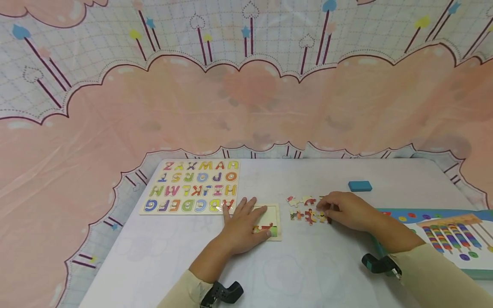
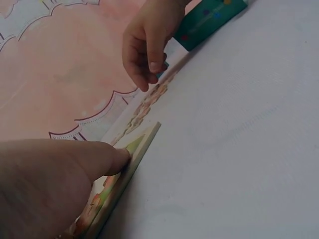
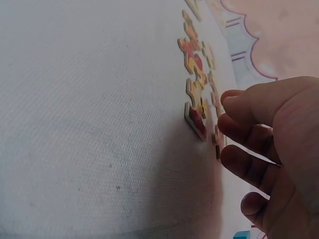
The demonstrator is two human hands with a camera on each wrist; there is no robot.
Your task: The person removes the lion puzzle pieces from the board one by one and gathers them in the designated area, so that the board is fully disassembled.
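My left hand (image 1: 243, 224) rests with spread fingers on a small wooden puzzle frame (image 1: 279, 222). Its thumb (image 2: 112, 158) presses along the frame's near side, where colourful pieces line the bottom of the recess. Beside the frame, loose jigsaw pieces (image 1: 310, 215) lie in two rough rows on the white table. Over their right end hovers my right hand (image 1: 348, 211), fingers loosely bent and nothing between them. In the right wrist view its fingertips (image 3: 232, 99) are right by the pieces (image 3: 194, 94).
A wooden alphabet board (image 1: 194, 193) lies at the left, its near right corner by my left fingers. A blue block (image 1: 360, 186) sits behind my right hand. Under the right forearm is a flat box with an abacus picture (image 1: 423, 218). A patterned curtain (image 1: 246, 107) hangs behind the table.
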